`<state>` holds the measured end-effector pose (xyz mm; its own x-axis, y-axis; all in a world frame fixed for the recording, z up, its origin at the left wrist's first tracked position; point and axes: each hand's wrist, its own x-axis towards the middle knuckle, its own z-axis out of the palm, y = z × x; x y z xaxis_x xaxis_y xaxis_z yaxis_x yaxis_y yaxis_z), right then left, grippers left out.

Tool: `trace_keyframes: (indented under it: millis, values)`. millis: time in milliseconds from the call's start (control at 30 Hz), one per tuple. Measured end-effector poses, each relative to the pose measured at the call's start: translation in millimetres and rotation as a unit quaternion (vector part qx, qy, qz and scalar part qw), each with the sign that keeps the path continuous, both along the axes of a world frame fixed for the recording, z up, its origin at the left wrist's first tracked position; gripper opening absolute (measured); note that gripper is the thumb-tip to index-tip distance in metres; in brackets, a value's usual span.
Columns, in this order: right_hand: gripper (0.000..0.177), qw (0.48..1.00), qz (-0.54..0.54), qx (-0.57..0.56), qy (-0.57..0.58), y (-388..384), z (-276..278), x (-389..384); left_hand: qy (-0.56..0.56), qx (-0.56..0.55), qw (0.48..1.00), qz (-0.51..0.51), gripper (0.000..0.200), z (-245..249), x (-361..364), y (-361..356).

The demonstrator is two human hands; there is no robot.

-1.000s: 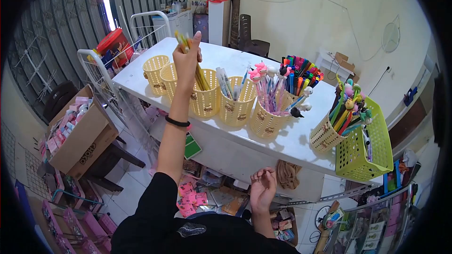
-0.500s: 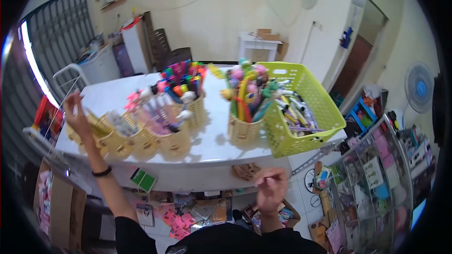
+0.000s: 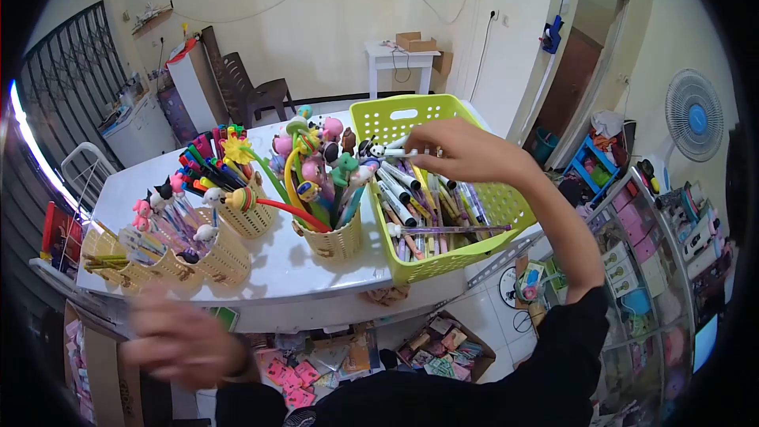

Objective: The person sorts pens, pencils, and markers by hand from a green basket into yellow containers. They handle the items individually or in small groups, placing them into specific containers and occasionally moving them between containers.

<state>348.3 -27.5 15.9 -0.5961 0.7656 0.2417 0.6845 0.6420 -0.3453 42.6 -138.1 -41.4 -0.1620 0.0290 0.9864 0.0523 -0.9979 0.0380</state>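
My right hand point(image 3: 466, 152) is over the lime-green basket point(image 3: 423, 269), its fingers closed on the end of a white marker point(image 3: 394, 153). Below it in the basket lie several markers and pens, with a purple pen point(image 3: 455, 229) across the front. My left hand point(image 3: 178, 340) is smeared by motion in front of the table, near the cream woven cups; whether it holds anything does not show. Beside the basket stands a cream cup point(image 3: 332, 245) of pens with colourful animal toppers.
More cream cups point(image 3: 225, 257) with pens and markers stand at the left of the white table point(image 3: 285, 277). Below are a cardboard box point(image 3: 447, 348) of goods and pink packets point(image 3: 292, 379). A glass shelf rack point(image 3: 640, 285) and a fan point(image 3: 700, 117) are at right.
My right hand has risen from near my body into the green basket and closed on a marker. My left hand has dropped from the left cups towards me. The view has shifted.
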Motion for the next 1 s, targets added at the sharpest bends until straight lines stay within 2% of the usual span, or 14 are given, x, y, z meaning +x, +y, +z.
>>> trace_keyframes:
  millis: [33, 67, 133, 200, 233, 300, 567, 633, 667, 767, 800, 900, 933, 1000]
  values:
    - [0.031, 0.998, -0.014, -0.051, -0.037, 17.8, -9.1, -8.2, 0.072, -0.1, 0.99, -0.062, 0.016, -3.3, 35.6, 4.4]
    - [0.036, 0.987, -0.056, -0.092, -0.123, 29.1, -17.3, -20.9, 0.203, -0.133, 0.97, 0.014, 0.018, 2.9, 58.0, 10.4]
    - [0.049, 0.951, -0.077, -0.154, -0.258, 41.1, -26.7, -39.6, 0.172, -0.161, 0.969, -0.069, 0.039, -17.2, 101.3, 34.3]
    - [0.059, 0.94, -0.07, -0.12, -0.311, 41.8, -46.8, -47.7, 0.201, -0.213, 0.956, 0.022, 0.038, -22.4, 121.2, 41.3]
    - [0.056, 0.951, -0.055, -0.084, -0.291, 43.4, -55.9, -46.6, 0.207, -0.208, 0.956, 0.024, 0.038, -28.9, 126.8, 42.1]
    - [0.058, 0.936, -0.028, -0.169, -0.307, 44.9, -44.3, -52.2, 0.091, -0.299, 0.95, -0.026, 0.037, -41.9, 132.6, 42.4]
    - [0.058, 0.918, -0.121, -0.334, -0.177, 60.0, -47.4, -38.9, 0.043, -0.324, 0.943, -0.057, 0.031, -45.7, 135.4, 43.2]
    - [0.028, 0.94, -0.089, -0.302, -0.129, 68.5, -56.8, -31.0, 0.044, -0.327, 0.943, -0.05, 0.028, -45.7, 135.2, 43.1]
    - [0.027, 0.929, -0.094, -0.353, -0.067, 65.0, -49.9, -28.1, 0.045, -0.327, 0.943, -0.051, 0.028, -45.5, 135.1, 43.2]
    - [0.024, 0.934, -0.098, -0.338, -0.06, 68.9, -46.0, -20.3, 0.05, -0.321, 0.945, -0.039, 0.027, -45.9, 135.6, 43.1]
    - [0.038, 0.927, -0.112, -0.301, -0.193, 75.7, -44.8, -21.9, 0.049, -0.317, 0.947, -0.04, 0.027, -46.6, 135.7, 43.6]
    - [0.029, 0.905, -0.12, -0.379, -0.154, 73.7, -38.9, -17.3, 0.053, -0.309, 0.949, -0.036, 0.027, -46.8, 135.2, 44.4]
    - [0.032, 0.91, -0.124, -0.384, -0.095, 75.2, -47.8, -16.9, 0.062, -0.306, 0.949, -0.03, 0.026, -46.8, 134.5, 44.4]
    - [0.034, 0.922, -0.144, -0.34, -0.113, 65.2, -45.3, -23.1, 0.061, -0.307, 0.949, -0.029, 0.026, -48.1, 134.4, 45.0]
